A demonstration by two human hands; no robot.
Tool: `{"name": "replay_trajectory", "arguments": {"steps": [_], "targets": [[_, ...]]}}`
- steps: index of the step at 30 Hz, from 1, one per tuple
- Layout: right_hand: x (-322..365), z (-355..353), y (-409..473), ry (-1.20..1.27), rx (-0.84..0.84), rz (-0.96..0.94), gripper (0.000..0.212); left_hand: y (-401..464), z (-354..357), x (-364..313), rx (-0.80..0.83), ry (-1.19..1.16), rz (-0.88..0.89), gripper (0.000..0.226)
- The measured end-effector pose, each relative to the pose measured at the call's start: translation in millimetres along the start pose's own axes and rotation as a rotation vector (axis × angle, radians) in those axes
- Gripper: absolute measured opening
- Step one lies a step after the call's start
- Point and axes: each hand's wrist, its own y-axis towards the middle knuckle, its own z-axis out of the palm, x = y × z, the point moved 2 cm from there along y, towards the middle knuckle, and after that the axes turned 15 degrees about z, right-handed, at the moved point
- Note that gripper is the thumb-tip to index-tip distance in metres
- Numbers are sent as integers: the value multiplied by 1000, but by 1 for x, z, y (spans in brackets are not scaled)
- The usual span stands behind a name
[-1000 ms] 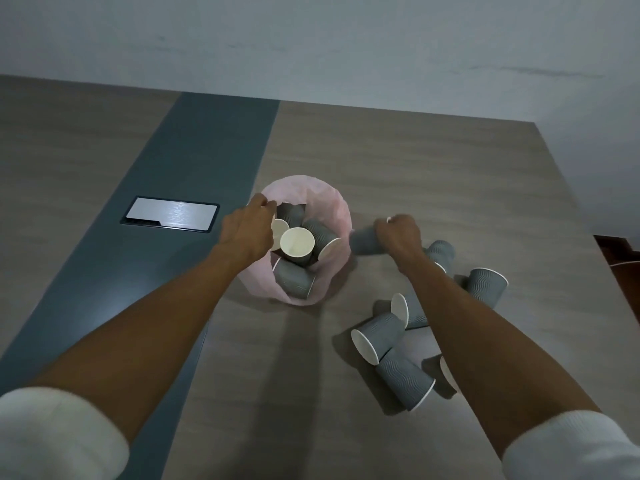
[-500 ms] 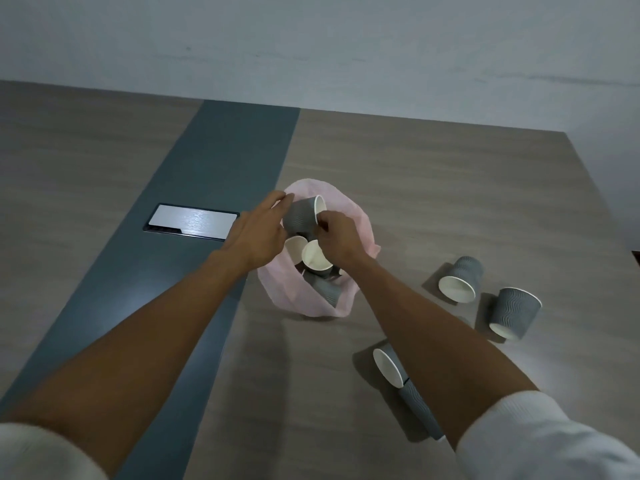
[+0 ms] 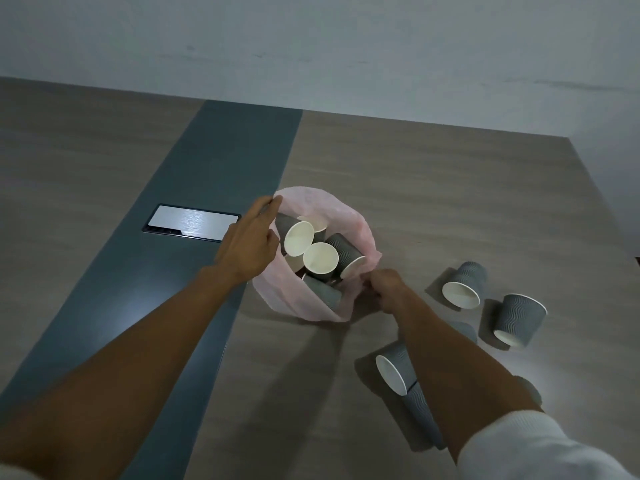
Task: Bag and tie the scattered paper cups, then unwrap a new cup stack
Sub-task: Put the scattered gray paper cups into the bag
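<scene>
The left hand (image 3: 247, 242) holds the far left rim of the pink bag (image 3: 349, 216), fingers hooked over the edge, keeping its mouth wide. The right hand (image 3: 388, 287) is at the bag's near right rim with fingers curled; whether it pinches the plastic cannot be told.

The table (image 3: 433, 188) is pale wood grain with a broad grey-blue strip (image 3: 214, 168) running away from the viewer, a brushed metal hatch (image 3: 192, 221) set into it. A plain pale wall (image 3: 311, 46) stands behind.

Half a second ago the right hand was over the bag's mouth with a cup; now it has drawn back to the near rim, and that cup lies among the cups in the bag (image 3: 320, 256).

To the right, loose grey rippled cups stay on the table: one on its side (image 3: 464, 285), one beside it (image 3: 517, 320), and two nested (image 3: 398, 370) partly hidden under the right forearm.
</scene>
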Motion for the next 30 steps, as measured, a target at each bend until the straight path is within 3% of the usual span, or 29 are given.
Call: {"name": "replay_trajectory", "arguments": {"steps": [6,10,14,16,22,26,30], "targets": [[26,-13,-18,161,83,-66,13,0,-11,5,-50,-59,-100,65],[90,-45,-72,190,8,-431,11,14,-23,-15,-124,-118,-201,68],[145,-85,-132,343,83,-675,10,31,-35,-54,-356,-182,-266,66],[156,-95,-139,374,99,-699,4,33,-32,-67,-351,-201,-264,65],[124,-154,-109,176,-179,-681,10,20,7,-113,-110,-244,-327,63],[82,-183,-79,37,-66,-561,20,1,35,-133,-22,-216,-338,40],[68,-201,-74,84,73,-588,24,0,42,-148,-81,-224,-363,42]]}}
